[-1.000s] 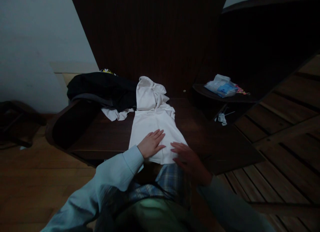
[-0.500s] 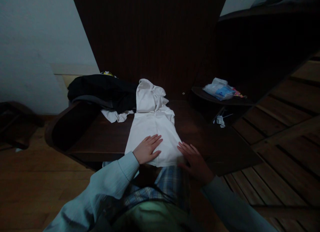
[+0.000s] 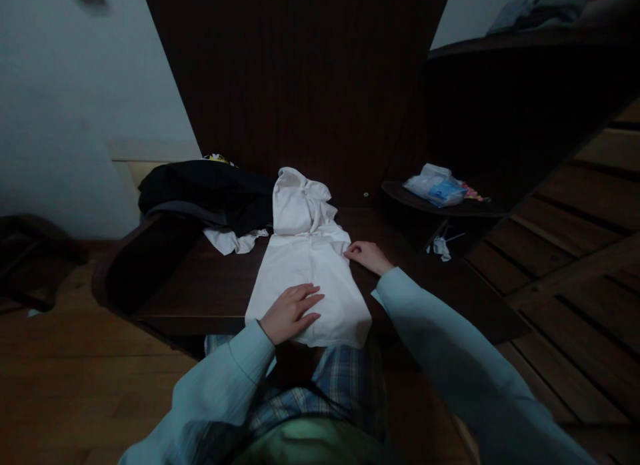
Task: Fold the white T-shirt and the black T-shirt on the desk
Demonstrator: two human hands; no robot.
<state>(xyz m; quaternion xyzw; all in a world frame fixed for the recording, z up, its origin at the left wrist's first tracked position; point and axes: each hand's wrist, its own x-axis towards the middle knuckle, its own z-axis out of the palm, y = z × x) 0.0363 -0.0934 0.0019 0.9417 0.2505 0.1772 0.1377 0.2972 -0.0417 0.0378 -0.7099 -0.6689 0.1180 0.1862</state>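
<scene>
Probably light, soft and limp, the white garment should crease easily; its side edges or hem offer the best hold. It stretches from near the table's back edge to just past the front edge. The left hand rests on it, fingers loosely spread; the right hand's fingertips meet at its side, gripping or not, I can't tell. Bunching and dimness obscure its far end.
</scene>
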